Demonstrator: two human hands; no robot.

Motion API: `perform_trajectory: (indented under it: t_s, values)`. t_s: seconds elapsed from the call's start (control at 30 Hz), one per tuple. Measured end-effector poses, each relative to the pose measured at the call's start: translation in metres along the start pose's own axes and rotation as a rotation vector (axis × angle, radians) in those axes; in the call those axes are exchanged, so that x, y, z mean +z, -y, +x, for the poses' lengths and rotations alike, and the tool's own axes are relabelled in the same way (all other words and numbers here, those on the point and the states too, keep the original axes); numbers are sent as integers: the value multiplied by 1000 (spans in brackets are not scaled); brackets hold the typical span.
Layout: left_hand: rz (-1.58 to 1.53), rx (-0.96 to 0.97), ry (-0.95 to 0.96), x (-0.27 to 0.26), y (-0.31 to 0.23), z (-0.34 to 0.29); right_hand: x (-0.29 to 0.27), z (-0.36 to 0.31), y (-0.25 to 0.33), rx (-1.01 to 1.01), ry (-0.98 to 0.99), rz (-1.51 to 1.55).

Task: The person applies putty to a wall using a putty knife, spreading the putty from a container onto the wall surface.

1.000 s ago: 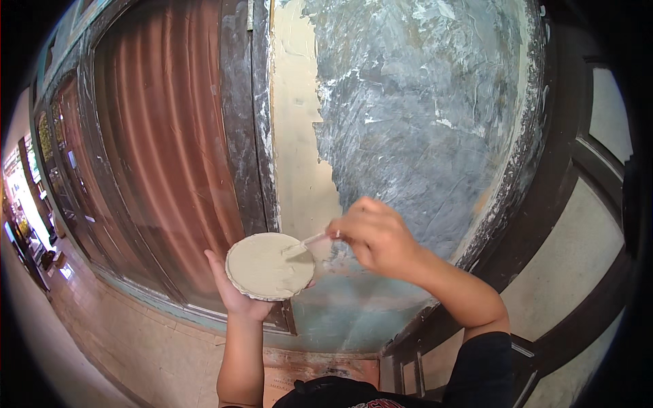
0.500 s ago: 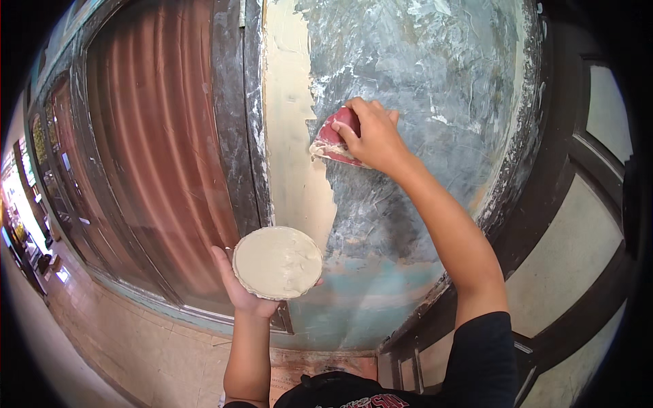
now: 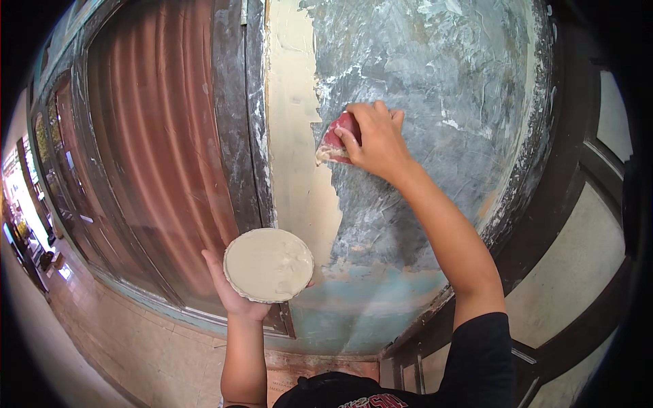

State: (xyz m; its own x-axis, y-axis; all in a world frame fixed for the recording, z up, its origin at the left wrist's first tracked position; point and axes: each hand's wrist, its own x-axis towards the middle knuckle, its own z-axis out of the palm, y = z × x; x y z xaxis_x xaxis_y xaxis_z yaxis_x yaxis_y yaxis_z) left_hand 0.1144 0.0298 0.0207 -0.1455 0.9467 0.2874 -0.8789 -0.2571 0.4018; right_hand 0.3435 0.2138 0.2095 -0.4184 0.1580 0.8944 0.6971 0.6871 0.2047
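My right hand [image 3: 377, 139] grips a red putty scraper [image 3: 338, 138], its lower edge smeared with cream putty. The scraper is at the wall, by the ragged right border of a cream putty strip [image 3: 294, 156]. Rightward of that strip the wall [image 3: 435, 156] is patchy grey with white streaks. Lower down, my left hand [image 3: 238, 292] supports a round container [image 3: 269, 265] from beneath, its thumb up along the left side. Cream putty fills the container's top, slightly rough toward the right; most of the left fingers are hidden under it.
A dark-framed window [image 3: 160, 156] with a reddish-brown curtain behind its glass stands left of the strip. On the right is a dark wooden door [image 3: 558, 272] with pale panels. Light blue paint [image 3: 367, 299] covers the lower wall. Tiled floor [image 3: 163, 353] stretches away at lower left.
The container and my left hand have shifted slightly left in the picture. My right hand and the scraper sit a little farther right, and the scraper is turned so less of its edge shows.
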Motion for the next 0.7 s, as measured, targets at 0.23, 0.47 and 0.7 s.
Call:
perform_trajectory:
  t_s: [0.23,0.47,0.7]
  values:
    - [37,-17,40,-5,0,8,1,7,-2,-43,-114,0]
    - [9,-9,-61,0,-6,6,10,1,1,-90,-39,-47]
    - [-16,33,-84,-7,-11,5,15,-3,8,-75,-100,54]
